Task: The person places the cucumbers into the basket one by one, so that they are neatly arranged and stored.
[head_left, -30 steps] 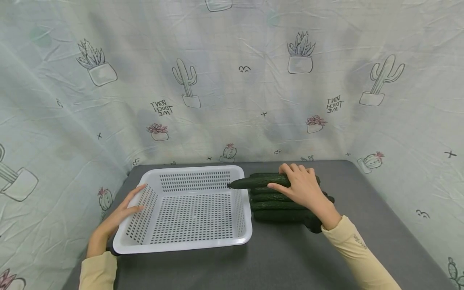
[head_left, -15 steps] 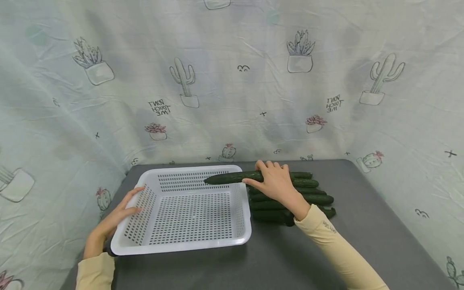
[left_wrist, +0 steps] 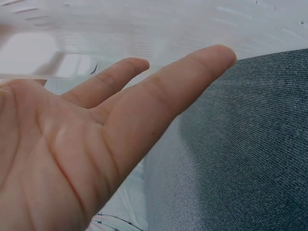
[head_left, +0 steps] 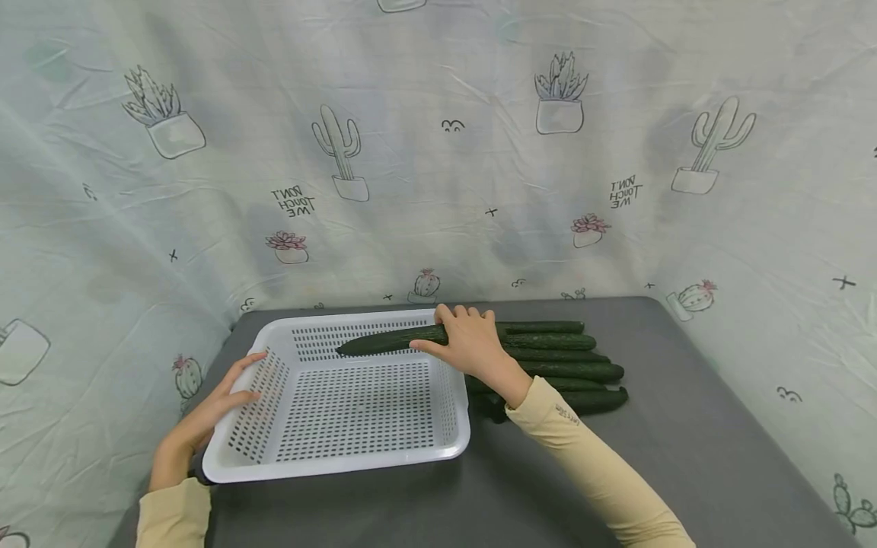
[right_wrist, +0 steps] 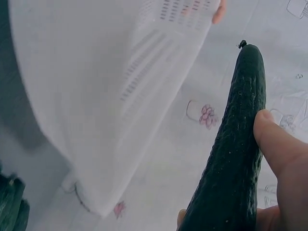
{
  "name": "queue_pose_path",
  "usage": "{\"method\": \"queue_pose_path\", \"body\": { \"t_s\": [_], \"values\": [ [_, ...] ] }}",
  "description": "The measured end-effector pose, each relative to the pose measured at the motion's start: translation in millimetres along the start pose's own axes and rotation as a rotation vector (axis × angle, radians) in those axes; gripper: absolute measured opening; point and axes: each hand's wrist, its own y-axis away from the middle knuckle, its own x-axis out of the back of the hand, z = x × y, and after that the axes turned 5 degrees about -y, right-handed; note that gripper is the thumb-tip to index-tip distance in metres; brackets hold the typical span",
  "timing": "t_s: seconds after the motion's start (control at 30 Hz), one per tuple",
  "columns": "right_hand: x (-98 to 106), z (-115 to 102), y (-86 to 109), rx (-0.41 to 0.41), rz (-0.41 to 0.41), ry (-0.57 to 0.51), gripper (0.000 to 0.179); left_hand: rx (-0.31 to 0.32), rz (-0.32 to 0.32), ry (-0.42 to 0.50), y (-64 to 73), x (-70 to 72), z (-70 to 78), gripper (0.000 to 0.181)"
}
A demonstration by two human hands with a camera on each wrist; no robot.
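Note:
In the head view my right hand (head_left: 473, 342) grips a long dark green cucumber (head_left: 390, 340) by its rear part, thumb on the near side. The cucumber's front end reaches over the far right part of a white perforated plastic basket (head_left: 342, 466). In the right wrist view the bumpy cucumber (right_wrist: 236, 139) lies between the thumb and the other fingers. My left hand (head_left: 212, 411) rests at the basket's left rim, two digits reaching over it. The left wrist view shows this hand (left_wrist: 86, 139) with straight fingers beside the pale basket wall. Several more cucumbers (head_left: 572, 371) lie side by side right of the basket.
A grey cloth-covered table top (head_left: 384, 510) bears the basket and the cucumbers. Behind and at both sides hangs a pale curtain (head_left: 404, 228) printed with potted cacti. The cucumber row lies close against the basket's right wall.
My right hand has carried the cucumber leftward from above the pile until its front part is over the basket. The left hand keeps its place at the rim. The view shifts slightly.

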Motion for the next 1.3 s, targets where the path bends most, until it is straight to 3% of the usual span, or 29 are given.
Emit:
{"method": "queue_pose_path", "body": {
  "t_s": [0.53,0.93,1.3],
  "values": [
    [-25.5,-47.1,-23.6,-0.011,-0.051,0.021,0.067,0.017,0.022,-0.008,5.5,-0.3,-2.7,0.066],
    [-55.5,-58.8,-34.5,-0.042,-0.042,0.058,0.069,0.005,0.018,-0.003,1.5,-2.7,-5.9,0.065],
    [-68.4,-68.4,-45.3,-0.045,-0.007,0.063,0.066,0.021,0.038,-0.02,-1.6,-6.4,-7.3,0.066]
  ]
}}
